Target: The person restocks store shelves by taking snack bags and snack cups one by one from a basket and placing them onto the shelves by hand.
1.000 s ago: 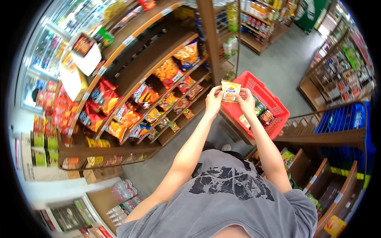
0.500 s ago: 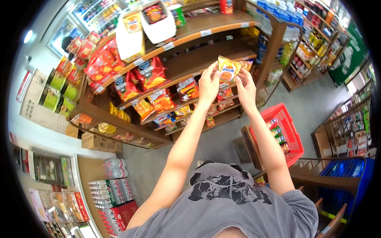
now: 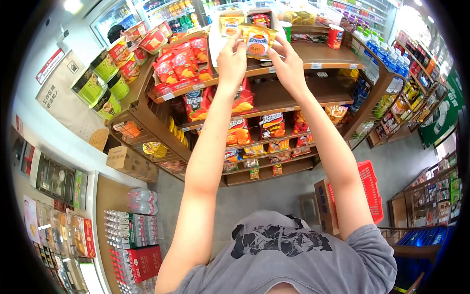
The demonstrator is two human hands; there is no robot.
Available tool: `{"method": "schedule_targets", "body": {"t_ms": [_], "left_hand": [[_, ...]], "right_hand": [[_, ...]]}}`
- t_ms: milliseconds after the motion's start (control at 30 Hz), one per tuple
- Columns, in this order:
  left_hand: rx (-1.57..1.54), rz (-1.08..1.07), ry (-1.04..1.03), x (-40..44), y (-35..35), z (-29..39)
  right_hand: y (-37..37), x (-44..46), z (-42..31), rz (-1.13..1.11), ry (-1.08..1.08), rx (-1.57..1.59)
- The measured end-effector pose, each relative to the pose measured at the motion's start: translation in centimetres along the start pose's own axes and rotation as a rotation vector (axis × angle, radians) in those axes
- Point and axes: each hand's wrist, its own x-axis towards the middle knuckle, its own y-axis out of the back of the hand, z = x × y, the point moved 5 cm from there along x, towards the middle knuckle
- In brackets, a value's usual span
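Note:
A yellow and white snack packet [image 3: 258,41] is held upright between my two hands, above the top shelf. My left hand [image 3: 231,61] grips its left edge, and my right hand [image 3: 286,63] is at its right edge with fingers bent. Just behind it stand two white display boxes: the left one [image 3: 214,46] holds a similar yellow packet [image 3: 230,25], the other a dark red packet [image 3: 260,19]. Red snack bags [image 3: 183,61] lie to the left of my left hand.
The wooden shelf unit [image 3: 293,95] carries snack bags on its lower tiers. Cup noodles [image 3: 104,83] stand at its left end, a red can [image 3: 335,36] at the right. A red basket [image 3: 370,191] is at the lower right, and bottle packs [image 3: 132,228] at the lower left.
The view has swung right to left, from the basket to the shelf. Both hands have carried the packet up to the display boxes on the top shelf.

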Motion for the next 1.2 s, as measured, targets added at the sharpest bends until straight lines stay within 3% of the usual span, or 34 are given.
{"method": "schedule_targets", "body": {"t_ms": [467,633,767,900,967,1067,1200], "left_hand": [[0.029,0.075,0.095,8.3,5.3,-7.0],[0.008,-0.025,0.224,9.7,3.9,-7.7],[0.031,-0.032,0.178,11.1,2.3,-9.4],[-0.183,-0.198,0.259,13.9,0.6,-14.6],[-0.178,-0.256,0.257,14.6,0.2,-16.0],[-0.252,-0.244,0.323,13.6,0.1,-14.9],[-0.295,-0.275,0.338,12.7,0.9,-14.3]], "right_hand": [[-10.1,9.0,2.7,-0.144,-0.028,-0.108],[-12.0,11.3,5.2,-0.123,-0.064,-0.023],[-12.9,12.9,7.1,-0.249,-0.104,0.065],[-13.9,13.3,7.5,-0.309,-0.281,-0.024],[-15.0,14.0,8.8,-0.32,-0.304,0.155],[-16.2,14.8,10.7,-0.338,-0.281,0.287],[-15.7,14.1,9.7,-0.293,-0.362,0.199]]}}
